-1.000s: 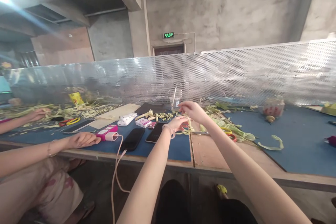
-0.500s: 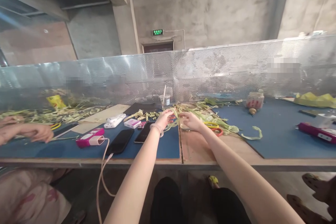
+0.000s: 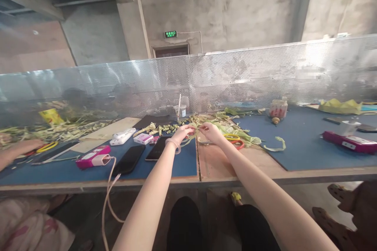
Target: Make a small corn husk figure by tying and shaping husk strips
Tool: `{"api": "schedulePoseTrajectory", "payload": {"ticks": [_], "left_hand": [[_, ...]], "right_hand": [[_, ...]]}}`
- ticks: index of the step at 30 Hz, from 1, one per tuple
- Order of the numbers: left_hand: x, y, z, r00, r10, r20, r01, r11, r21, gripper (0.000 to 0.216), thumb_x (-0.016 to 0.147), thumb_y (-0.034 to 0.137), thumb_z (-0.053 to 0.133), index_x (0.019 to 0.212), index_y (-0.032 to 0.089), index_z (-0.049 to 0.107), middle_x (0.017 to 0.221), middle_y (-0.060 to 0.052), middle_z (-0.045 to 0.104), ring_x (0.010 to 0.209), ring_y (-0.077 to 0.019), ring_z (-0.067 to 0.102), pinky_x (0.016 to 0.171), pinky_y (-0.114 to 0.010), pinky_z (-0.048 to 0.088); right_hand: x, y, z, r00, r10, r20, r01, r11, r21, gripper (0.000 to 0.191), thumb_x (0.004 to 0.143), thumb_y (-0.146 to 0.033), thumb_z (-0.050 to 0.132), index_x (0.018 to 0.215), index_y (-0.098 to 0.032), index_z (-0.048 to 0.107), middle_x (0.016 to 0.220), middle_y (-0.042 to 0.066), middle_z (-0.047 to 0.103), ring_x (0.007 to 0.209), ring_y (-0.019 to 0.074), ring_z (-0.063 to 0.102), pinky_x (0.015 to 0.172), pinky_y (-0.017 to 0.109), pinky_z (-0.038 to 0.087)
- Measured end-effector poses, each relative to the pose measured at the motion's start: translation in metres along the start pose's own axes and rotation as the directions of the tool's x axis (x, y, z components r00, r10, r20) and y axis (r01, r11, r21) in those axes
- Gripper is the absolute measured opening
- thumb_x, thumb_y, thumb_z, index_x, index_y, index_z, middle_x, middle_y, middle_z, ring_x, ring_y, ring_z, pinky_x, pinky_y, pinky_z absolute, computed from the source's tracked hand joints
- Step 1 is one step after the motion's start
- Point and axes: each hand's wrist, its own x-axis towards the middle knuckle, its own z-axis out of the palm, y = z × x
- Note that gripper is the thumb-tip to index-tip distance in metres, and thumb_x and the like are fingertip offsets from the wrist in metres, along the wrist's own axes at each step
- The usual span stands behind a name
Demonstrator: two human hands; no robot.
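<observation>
Both my arms reach forward over the table edge. My left hand (image 3: 182,132) and my right hand (image 3: 209,131) meet at the middle of the table, each pinching a pale green leaf strip (image 3: 194,130) between the fingers. A pile of green and yellowish leaf strips (image 3: 235,129) lies just behind and to the right of my hands. Scissors with yellow and red handles (image 3: 234,140) rest beside my right hand. Small woven leaf pieces (image 3: 165,128) sit in a row left of my left hand.
Two dark phones (image 3: 129,159), a pink power bank (image 3: 93,157) with a cable, a white box (image 3: 143,138) and a plastic cup (image 3: 180,110) lie on the blue mat (image 3: 309,145). Another person's hand (image 3: 20,147) works at far left. A perforated metal screen (image 3: 265,74) backs the table.
My right hand came down from near the cup to meet my left hand at the leaf strip. The view swung right, and the neighbour's hand drew back to the far left.
</observation>
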Motion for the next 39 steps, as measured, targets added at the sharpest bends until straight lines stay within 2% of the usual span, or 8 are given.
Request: {"api": "schedulePoseTrajectory", "payload": {"ticks": [5,10,15,18,25,34,39], "left_hand": [[-0.002,0.000,0.002,0.996,0.090,0.028,-0.092,0.994,0.054,0.030,0.066,0.033,0.067,0.092,0.019,0.068,0.093,-0.006,0.067,0.082,-0.0163,0.058,0.057,-0.021,0.035],[0.000,-0.001,0.002,0.988,0.144,0.045,-0.145,0.989,-0.001,0.026,0.067,0.030,0.069,0.089,0.017,0.068,0.089,-0.006,0.067,0.077,-0.0146,0.057,0.061,-0.022,0.038],[-0.001,0.001,0.003,0.991,0.123,0.059,-0.119,0.990,-0.068,0.021,0.066,0.027,0.069,0.084,0.016,0.067,0.080,-0.004,0.065,0.066,-0.0107,0.054,0.059,-0.021,0.038],[-0.001,0.002,0.004,0.991,0.118,0.062,-0.110,0.986,-0.122,0.023,0.066,0.027,0.070,0.085,0.015,0.067,0.078,-0.004,0.065,0.067,-0.0108,0.055,0.059,-0.021,0.039],[-0.001,0.003,0.007,0.988,0.133,0.081,-0.110,0.964,-0.241,0.022,0.065,0.026,0.072,0.083,0.013,0.065,0.072,-0.002,0.063,0.068,-0.0111,0.058,0.068,-0.023,0.043],[-0.001,0.004,0.009,0.989,0.126,0.075,-0.103,0.961,-0.258,0.026,0.063,0.028,0.073,0.084,0.015,0.065,0.077,-0.002,0.062,0.068,-0.0102,0.056,0.062,-0.022,0.040],[0.001,0.003,0.008,0.987,0.144,0.067,-0.124,0.963,-0.241,0.025,0.063,0.026,0.072,0.084,0.014,0.066,0.064,0.002,0.056,0.056,-0.0075,0.049,0.051,-0.021,0.032]], "right_hand": [[-0.001,-0.003,-0.002,1.000,0.015,-0.010,-0.015,1.000,0.008,0.010,0.075,-0.017,0.055,0.074,-0.018,0.065,0.079,0.005,0.067,0.075,0.0163,0.061,0.075,0.030,0.047],[0.000,0.002,-0.001,0.999,0.031,-0.016,-0.029,0.994,0.101,0.008,0.072,-0.020,0.056,0.071,-0.017,0.064,0.076,0.003,0.065,0.073,0.0150,0.060,0.073,0.027,0.046],[0.001,0.006,0.000,0.998,0.044,0.051,-0.053,0.977,0.206,0.012,0.072,-0.018,0.051,0.077,-0.016,0.061,0.070,0.000,0.062,0.066,0.0128,0.057,0.066,0.025,0.045],[0.001,0.007,0.002,0.997,0.043,0.057,-0.056,0.962,0.267,0.018,0.070,-0.014,0.046,0.083,-0.016,0.059,0.072,0.000,0.062,0.067,0.0121,0.057,0.067,0.025,0.044],[0.002,0.000,-0.004,0.990,0.130,0.058,-0.141,0.952,0.273,0.025,0.067,-0.013,0.040,0.080,-0.017,0.061,0.071,0.000,0.059,0.069,0.0133,0.055,0.068,0.024,0.043],[0.000,-0.010,-0.011,0.980,0.198,0.030,-0.198,0.935,0.295,0.024,0.066,-0.018,0.040,0.072,-0.017,0.063,0.068,0.001,0.060,0.067,0.0144,0.053,0.066,0.024,0.042],[0.000,-0.007,-0.009,0.978,0.207,0.028,-0.204,0.919,0.338,0.022,0.065,-0.020,0.042,0.072,-0.016,0.063,0.065,-0.001,0.058,0.061,0.0126,0.051,0.059,0.022,0.041]]}}
